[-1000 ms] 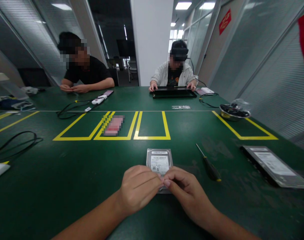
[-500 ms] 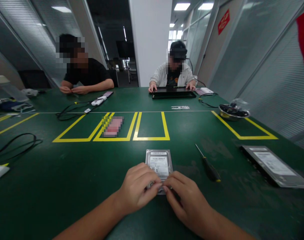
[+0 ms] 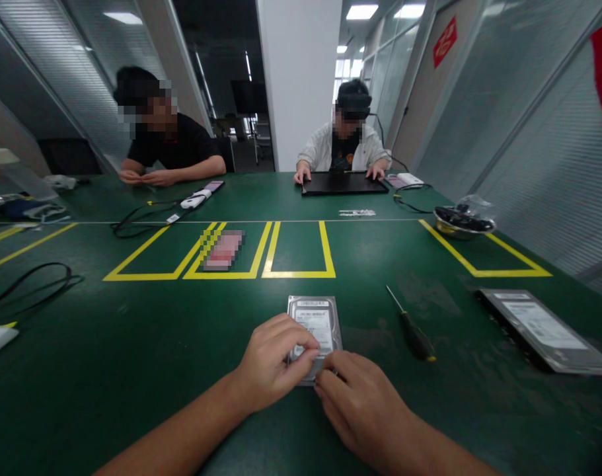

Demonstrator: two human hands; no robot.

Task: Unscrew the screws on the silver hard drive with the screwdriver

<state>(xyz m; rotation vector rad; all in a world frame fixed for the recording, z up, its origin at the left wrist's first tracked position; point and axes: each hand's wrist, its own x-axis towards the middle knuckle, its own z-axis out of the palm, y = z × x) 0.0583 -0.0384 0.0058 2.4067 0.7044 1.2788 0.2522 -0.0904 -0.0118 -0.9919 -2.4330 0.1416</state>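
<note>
A silver hard drive point(image 3: 316, 317) with a white label lies flat on the green table point(image 3: 132, 357) right in front of me. My left hand point(image 3: 273, 360) rests on its near left part, fingers curled over the edge. My right hand point(image 3: 363, 406) touches the drive's near edge with its fingertips, right beside the left fingers. The near end of the drive is hidden under both hands. A screwdriver point(image 3: 412, 327) with a black handle lies on the table just right of the drive, untouched.
A flat tray-like drive caddy point(image 3: 546, 330) lies at the right. Yellow tape boxes point(image 3: 301, 251) mark the table's middle. A bowl of parts point(image 3: 464, 221) stands far right. Black cables point(image 3: 33, 284) lie at left. Two other people point(image 3: 347, 142) sit across, one with hands on a black laptop point(image 3: 343, 184).
Both my hands have slid slightly left and nearer along the drive's near edge; the right hand has drawn back, and the left fingers now lie further over the drive.
</note>
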